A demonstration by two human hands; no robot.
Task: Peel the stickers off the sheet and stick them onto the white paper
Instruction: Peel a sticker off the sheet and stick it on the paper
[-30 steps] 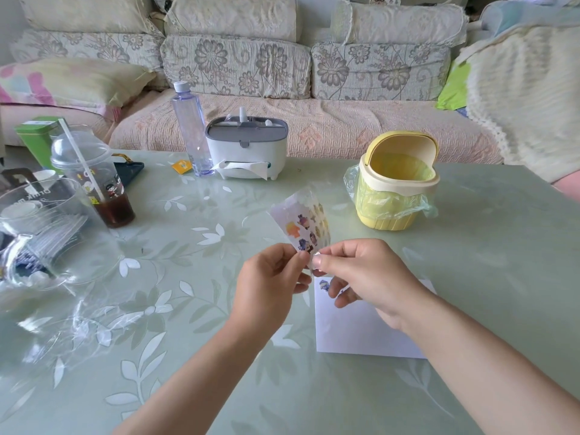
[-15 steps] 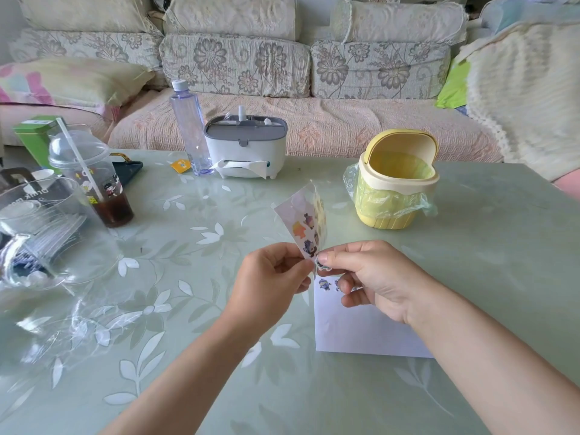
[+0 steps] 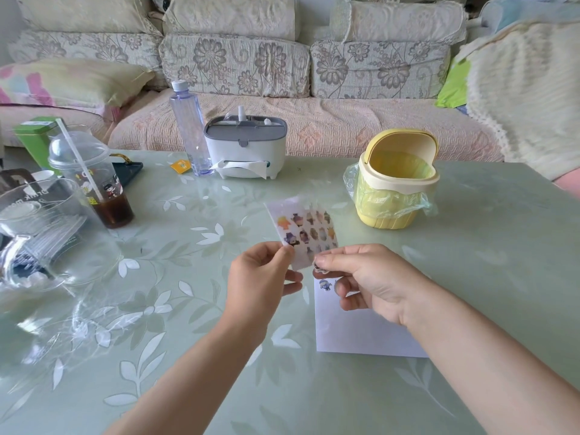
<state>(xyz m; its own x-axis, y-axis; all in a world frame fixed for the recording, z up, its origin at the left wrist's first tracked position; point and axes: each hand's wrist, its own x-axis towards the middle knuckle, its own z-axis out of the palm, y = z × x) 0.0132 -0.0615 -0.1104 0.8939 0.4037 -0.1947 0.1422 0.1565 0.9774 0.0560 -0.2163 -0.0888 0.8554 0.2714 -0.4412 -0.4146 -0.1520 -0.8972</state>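
Nearly upright sticker sheet [image 3: 306, 233], top leftward, in left hand [image 3: 260, 277].

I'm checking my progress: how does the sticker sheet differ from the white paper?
The sticker sheet is held up by the left hand; the white paper lies flat on the table. The sticker sheet carries rows of small coloured figures; the white paper shows one stuck figure near its top left corner, and the right hand, pinching a peeled sticker, hides part of it. Both are pale rectangles.
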